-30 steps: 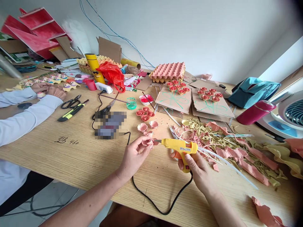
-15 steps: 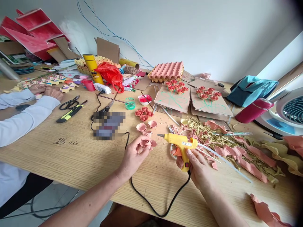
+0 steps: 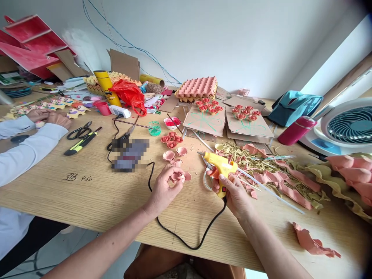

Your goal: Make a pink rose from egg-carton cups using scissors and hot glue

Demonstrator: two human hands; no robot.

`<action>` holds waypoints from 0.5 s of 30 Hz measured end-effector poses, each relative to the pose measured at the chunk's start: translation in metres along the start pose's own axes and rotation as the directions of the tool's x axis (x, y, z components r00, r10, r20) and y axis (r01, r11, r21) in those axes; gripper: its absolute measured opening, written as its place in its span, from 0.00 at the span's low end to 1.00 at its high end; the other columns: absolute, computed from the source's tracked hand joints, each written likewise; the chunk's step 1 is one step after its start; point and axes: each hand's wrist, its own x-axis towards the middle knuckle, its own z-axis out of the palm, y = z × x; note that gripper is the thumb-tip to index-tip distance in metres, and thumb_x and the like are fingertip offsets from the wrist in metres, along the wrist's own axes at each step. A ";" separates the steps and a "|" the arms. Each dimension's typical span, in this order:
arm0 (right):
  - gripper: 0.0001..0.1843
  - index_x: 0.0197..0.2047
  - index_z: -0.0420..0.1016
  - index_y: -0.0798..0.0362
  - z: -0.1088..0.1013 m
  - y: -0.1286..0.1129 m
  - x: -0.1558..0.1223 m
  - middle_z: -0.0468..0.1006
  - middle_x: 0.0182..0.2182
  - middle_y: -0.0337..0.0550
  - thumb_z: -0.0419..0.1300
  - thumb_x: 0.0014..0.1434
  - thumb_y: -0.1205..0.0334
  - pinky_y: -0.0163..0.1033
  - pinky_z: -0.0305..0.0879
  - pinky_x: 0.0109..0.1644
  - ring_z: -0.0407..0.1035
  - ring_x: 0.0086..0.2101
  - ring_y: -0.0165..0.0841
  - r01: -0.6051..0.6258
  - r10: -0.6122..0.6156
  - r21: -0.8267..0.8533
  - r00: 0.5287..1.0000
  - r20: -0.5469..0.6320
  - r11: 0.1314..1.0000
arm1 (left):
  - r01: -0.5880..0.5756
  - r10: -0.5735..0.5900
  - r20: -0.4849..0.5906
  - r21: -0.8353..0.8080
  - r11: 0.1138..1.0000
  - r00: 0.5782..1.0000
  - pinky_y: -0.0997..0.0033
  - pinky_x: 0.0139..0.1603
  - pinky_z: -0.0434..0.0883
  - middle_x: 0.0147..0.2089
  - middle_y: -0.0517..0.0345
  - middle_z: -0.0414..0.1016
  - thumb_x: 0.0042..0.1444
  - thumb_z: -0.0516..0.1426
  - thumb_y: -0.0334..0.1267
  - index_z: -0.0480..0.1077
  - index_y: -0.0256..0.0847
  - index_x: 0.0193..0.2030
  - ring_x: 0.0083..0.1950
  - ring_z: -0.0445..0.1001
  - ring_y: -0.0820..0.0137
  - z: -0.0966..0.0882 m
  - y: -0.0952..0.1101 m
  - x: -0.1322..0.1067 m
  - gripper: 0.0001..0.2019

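My left hand (image 3: 164, 186) pinches a pink egg-carton flower (image 3: 178, 177) between thumb and fingers, just above the table. A yellow hot glue gun (image 3: 217, 164) is gripped in my right hand (image 3: 232, 190), its nozzle pointing up and left, clear of the flower. A clear glue stick (image 3: 261, 186) trails from its back, and a black cord (image 3: 200, 242) loops down from the handle. Just beyond my left hand sit pink paper cups (image 3: 168, 155). Farther back is a cluster of red-painted flowers (image 3: 172, 138).
Shredded carton scraps (image 3: 261, 166) cover the right side. Red flowers stand on cardboard sheets (image 3: 203, 122) behind. Scissors (image 3: 80, 131), a utility knife (image 3: 83, 143) and a co-worker's hands (image 3: 49, 117) are at left. A fan (image 3: 353, 126) and a thermos (image 3: 296, 131) stand at right.
The view has swung slightly to the right, so most things sit farther left. The glue gun's nozzle has risen and tilted upward; my left hand still holds the flower.
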 end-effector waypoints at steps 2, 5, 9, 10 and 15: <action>0.16 0.34 0.77 0.53 0.000 0.001 0.002 0.73 0.25 0.38 0.69 0.55 0.48 0.36 0.56 0.30 0.59 0.25 0.28 0.011 -0.010 0.036 1.000 -0.020 0.999 | -0.008 0.007 0.042 0.017 1.000 0.999 0.71 0.42 0.72 0.35 0.57 0.75 0.59 0.57 0.31 0.69 0.41 0.34 0.35 0.71 0.72 0.002 0.008 0.002 0.03; 0.17 0.37 0.77 0.52 0.004 0.003 0.004 0.75 0.28 0.38 0.72 0.52 0.50 0.34 0.57 0.29 0.59 0.25 0.27 0.010 -0.007 0.099 0.999 -0.031 0.995 | -0.016 0.014 0.109 0.018 1.000 0.994 0.70 0.43 0.71 0.36 0.57 0.77 0.59 0.57 0.31 0.69 0.40 0.34 0.34 0.71 0.71 0.007 0.022 0.009 0.03; 0.20 0.39 0.76 0.53 0.011 0.003 0.006 0.72 0.28 0.36 0.75 0.47 0.52 0.33 0.58 0.29 0.57 0.25 0.25 0.002 0.010 0.195 0.998 -0.059 0.981 | -0.049 0.047 0.147 0.012 0.999 0.988 0.70 0.42 0.71 0.37 0.55 0.78 0.60 0.56 0.32 0.71 0.40 0.36 0.37 0.73 0.69 0.018 0.030 0.021 0.03; 0.20 0.39 0.76 0.53 0.011 0.003 0.006 0.72 0.28 0.36 0.75 0.46 0.53 0.33 0.58 0.29 0.57 0.25 0.25 -0.001 0.015 0.213 0.998 -0.063 0.977 | -0.061 0.059 0.150 0.009 0.998 0.987 0.70 0.42 0.72 0.37 0.55 0.78 0.60 0.56 0.32 0.71 0.41 0.36 0.38 0.73 0.69 0.022 0.030 0.024 0.03; 0.21 0.36 0.74 0.52 0.012 0.006 0.006 0.70 0.25 0.36 0.76 0.45 0.53 0.34 0.58 0.29 0.60 0.26 0.28 -0.037 0.063 0.228 0.992 -0.110 0.973 | -0.068 0.071 0.129 -0.028 0.997 0.989 0.69 0.43 0.72 0.38 0.56 0.77 0.61 0.57 0.32 0.70 0.41 0.37 0.38 0.73 0.70 0.037 0.016 0.025 0.01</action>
